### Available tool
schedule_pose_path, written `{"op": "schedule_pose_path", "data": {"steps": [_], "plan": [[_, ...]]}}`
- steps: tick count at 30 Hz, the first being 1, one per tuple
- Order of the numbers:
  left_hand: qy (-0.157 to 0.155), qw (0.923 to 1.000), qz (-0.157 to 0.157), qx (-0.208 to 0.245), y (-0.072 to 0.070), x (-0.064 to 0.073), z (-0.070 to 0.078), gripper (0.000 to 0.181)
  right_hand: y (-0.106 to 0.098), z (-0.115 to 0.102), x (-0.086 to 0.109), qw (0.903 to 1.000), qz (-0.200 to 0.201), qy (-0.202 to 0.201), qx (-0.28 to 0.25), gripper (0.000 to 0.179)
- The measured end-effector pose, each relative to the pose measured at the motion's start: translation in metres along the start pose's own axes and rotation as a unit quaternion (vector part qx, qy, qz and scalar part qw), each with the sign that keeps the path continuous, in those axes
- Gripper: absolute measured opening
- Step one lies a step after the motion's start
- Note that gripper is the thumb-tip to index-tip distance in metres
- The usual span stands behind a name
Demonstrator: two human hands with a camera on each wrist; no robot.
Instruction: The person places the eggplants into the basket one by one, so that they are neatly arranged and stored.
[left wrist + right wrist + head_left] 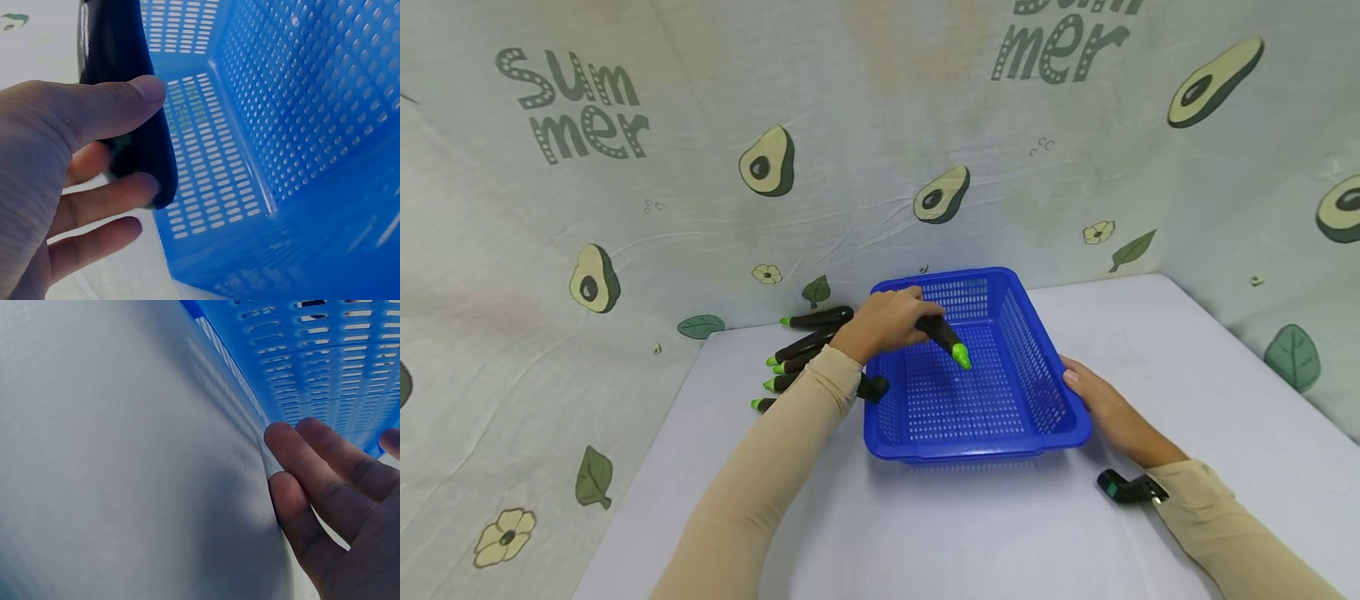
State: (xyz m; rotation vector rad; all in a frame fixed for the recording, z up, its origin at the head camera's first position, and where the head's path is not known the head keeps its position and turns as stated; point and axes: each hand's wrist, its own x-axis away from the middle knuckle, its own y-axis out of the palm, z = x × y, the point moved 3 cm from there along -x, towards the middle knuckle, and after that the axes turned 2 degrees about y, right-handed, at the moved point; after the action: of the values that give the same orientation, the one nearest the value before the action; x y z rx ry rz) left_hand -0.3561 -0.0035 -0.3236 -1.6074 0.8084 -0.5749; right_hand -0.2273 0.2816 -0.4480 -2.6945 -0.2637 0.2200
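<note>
My left hand [887, 321] holds a dark eggplant [938, 332] over the left part of a blue plastic basket [977, 450], its bright green stem end pointing down into it. In the left wrist view, the thumb and fingers [119, 109] lie on either side of the eggplant [119, 44]. At the basket's right side, my right hand [1112, 417] touches the outer wall near the rim. Its fingers [337, 487] look nearly straight against the slotted wall [325, 381] in the right wrist view.
Several more eggplants [816, 320] with green stem ends lie left of the basket, partly hidden by my left arm. Everything stands on a white-covered table [955, 533]. A printed cloth [850, 225] with avocados and leaves hangs behind the table.
</note>
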Motion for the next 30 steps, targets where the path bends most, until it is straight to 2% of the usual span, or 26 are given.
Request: {"op": "schedule_pose_path", "data": {"steps": [6,17,20,26,30], "plan": [[-0.012,0.9995,-0.023,0.021,0.004,-0.003,0.001,0.046,0.000,0.001,0.000,1.0000,-0.003,-0.004,-0.001,0.066],[-0.019,0.9974,-0.030,0.062,0.009,-0.004,0.002,0.049,0.000,0.002,0.000,1.0000,-0.004,-0.003,-0.002,0.066],[-0.015,0.9950,-0.032,0.094,0.010,-0.003,0.003,0.049,0.000,0.001,0.001,1.0000,-0.005,-0.005,-0.003,0.066],[-0.017,0.9826,-0.041,0.181,0.015,-0.004,0.002,0.050,-0.001,0.000,0.002,0.9998,0.001,-0.019,0.001,0.061],[-0.021,0.9831,-0.043,0.177,0.017,-0.007,0.003,0.044,-0.002,0.000,0.002,0.9997,0.001,-0.024,0.001,0.059]]}}
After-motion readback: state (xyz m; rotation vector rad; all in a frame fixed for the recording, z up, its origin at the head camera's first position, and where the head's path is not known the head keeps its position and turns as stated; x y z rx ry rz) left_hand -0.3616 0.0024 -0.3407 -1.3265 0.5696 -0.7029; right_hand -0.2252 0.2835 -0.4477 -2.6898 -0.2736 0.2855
